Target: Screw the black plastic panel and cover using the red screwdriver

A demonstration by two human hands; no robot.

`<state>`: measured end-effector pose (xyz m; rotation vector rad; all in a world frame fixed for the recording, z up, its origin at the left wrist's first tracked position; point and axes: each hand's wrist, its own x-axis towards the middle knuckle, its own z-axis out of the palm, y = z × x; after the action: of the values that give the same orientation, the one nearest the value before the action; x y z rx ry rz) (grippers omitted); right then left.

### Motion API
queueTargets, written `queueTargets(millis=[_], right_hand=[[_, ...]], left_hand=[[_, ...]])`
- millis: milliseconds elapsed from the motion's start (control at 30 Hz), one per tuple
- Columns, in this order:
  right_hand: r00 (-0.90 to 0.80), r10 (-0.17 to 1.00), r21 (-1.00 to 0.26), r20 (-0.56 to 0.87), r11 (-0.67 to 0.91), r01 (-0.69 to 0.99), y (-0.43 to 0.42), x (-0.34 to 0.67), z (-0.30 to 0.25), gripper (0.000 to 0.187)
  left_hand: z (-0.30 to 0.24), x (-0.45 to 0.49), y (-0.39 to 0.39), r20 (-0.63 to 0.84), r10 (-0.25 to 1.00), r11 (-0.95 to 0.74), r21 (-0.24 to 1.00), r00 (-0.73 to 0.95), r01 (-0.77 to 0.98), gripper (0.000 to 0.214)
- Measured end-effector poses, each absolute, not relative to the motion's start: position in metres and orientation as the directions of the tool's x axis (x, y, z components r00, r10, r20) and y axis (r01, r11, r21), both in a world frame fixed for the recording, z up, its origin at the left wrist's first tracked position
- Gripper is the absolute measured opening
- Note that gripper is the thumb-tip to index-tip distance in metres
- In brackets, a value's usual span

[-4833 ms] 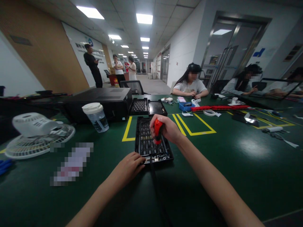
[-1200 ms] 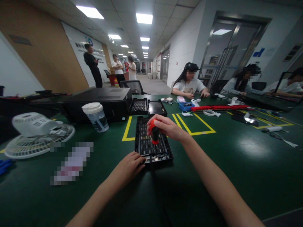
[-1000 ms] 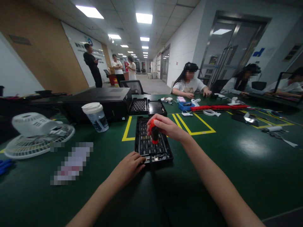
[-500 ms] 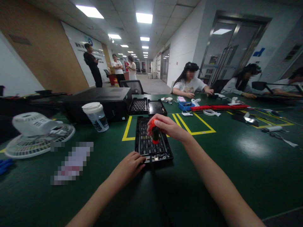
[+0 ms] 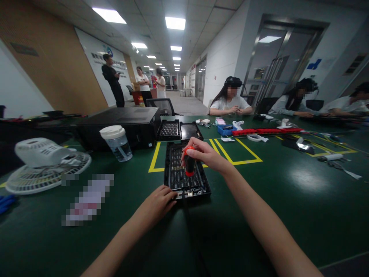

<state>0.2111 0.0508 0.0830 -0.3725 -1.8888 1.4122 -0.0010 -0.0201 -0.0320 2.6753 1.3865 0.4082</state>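
Note:
A black rectangular panel point(image 5: 175, 171) with rows of small parts lies on the green table point(image 5: 259, 200) in front of me. My right hand point(image 5: 205, 154) grips a red-and-black screwdriver point(image 5: 189, 163) that stands upright, tip down on the panel. My left hand point(image 5: 157, 202) rests with its fingers curled against the panel's near left corner, pressing on it. A dark cable point(image 5: 188, 231) runs from the panel's near edge toward me.
A lidded plastic cup point(image 5: 117, 142), a white fan point(image 5: 43, 163) and a black box point(image 5: 127, 125) stand at left. Two black trays point(image 5: 180, 130) lie behind the panel, yellow tape lines point(image 5: 230, 154) beside it. People sit across at right; others stand in the corridor.
My right hand's grip on the screwdriver handle has shifted, fingers turning over its top. The left hand and panel have stayed put. The seated people across the table have moved their arms.

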Motion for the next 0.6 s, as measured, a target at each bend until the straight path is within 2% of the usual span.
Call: queueTargets(millis=[200, 600], right_hand=[[-0.632, 0.673, -0.9, 0.384, 0.427, -0.092, 0.0498, 0.2111, 0.084, 0.025], [-0.54, 0.698, -0.841, 0.47, 0.54, -0.033, 0.0526, 0.2097, 0.0816, 0.03]], left_hand=[[-0.0329, -0.001, -0.0192, 0.196, 0.81, -0.585, 0.217, 0.553, 0.781, 0.023], [-0.0302, 0.0007, -0.0203, 0.187, 0.812, -0.582, 0.206, 0.553, 0.786, 0.023]])
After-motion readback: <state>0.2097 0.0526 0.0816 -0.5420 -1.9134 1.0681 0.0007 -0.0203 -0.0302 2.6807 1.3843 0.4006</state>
